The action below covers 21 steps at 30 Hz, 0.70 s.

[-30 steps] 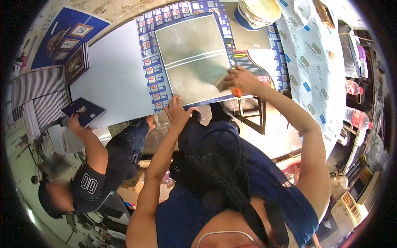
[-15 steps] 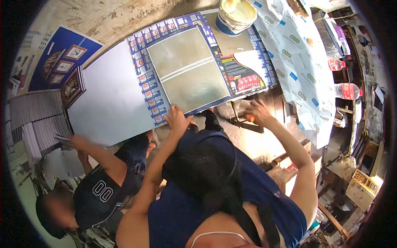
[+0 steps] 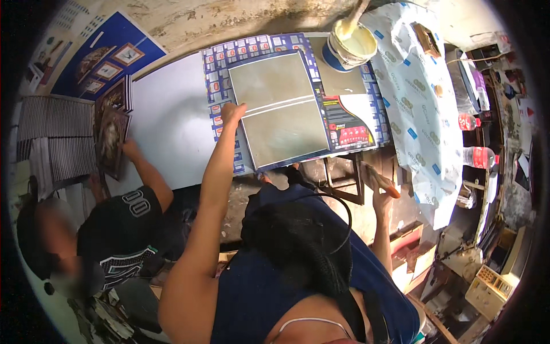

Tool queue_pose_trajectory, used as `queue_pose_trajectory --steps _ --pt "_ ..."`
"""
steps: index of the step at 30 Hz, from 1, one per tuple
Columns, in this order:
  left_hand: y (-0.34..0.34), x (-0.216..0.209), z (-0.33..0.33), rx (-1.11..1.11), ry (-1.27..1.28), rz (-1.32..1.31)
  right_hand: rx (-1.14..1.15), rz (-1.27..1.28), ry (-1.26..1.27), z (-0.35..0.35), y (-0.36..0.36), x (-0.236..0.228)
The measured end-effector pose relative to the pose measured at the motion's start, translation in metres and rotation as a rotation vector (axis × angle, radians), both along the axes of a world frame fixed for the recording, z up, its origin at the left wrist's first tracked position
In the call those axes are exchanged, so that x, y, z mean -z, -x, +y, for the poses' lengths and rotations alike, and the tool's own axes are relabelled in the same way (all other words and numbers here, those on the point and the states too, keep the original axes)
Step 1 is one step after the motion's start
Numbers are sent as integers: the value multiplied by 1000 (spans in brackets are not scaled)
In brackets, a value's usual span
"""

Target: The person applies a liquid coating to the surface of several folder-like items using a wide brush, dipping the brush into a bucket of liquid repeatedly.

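Note:
A flat board with two grey-brown panels (image 3: 281,81), edged in white and parted by two white strips, lies on the patterned blue sheet in front of me. My left hand (image 3: 232,114) is at the board's left edge, level with the white strips. Its fingers are curled closed; whatever they may pinch is hidden. Off the table's near edge, to the right, I hold up my right hand (image 3: 382,194). It is closed round a tool with an orange handle (image 3: 393,190); the tool's other end is blurred.
A paste bucket (image 3: 350,50) with a brush handle stands at the far right of the board. Pale printed wrapping (image 3: 421,132) covers the right side. At left, a co-worker's hand (image 3: 132,150) holds a framed picture (image 3: 113,140) beside a white sheet (image 3: 166,120) and stacked ridged strips (image 3: 57,123).
My left hand has gone from the board's near-left corner up its left edge, its fingers now curled. My right hand has dropped nearer me. The co-worker's hand has moved to a framed picture.

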<state>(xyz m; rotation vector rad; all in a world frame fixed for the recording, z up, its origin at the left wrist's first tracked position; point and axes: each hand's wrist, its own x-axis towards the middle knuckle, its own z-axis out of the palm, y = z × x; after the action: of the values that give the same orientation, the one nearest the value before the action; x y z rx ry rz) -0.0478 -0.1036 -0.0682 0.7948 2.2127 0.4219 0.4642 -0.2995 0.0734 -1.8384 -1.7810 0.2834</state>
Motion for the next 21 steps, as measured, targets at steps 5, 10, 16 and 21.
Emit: queue_pose_trajectory --steps 5,10,16,21 --pt "5 13 -4 -8 -6 72 -8 -17 -22 39 -13 6" --pt "1 -8 -8 50 -3 139 -53 278 -70 100 -4 13" --pt "38 -3 -28 42 42 173 -36 503 -69 200 79 46" --pt "61 21 -53 -95 33 69 -218 507 84 250 256 88"
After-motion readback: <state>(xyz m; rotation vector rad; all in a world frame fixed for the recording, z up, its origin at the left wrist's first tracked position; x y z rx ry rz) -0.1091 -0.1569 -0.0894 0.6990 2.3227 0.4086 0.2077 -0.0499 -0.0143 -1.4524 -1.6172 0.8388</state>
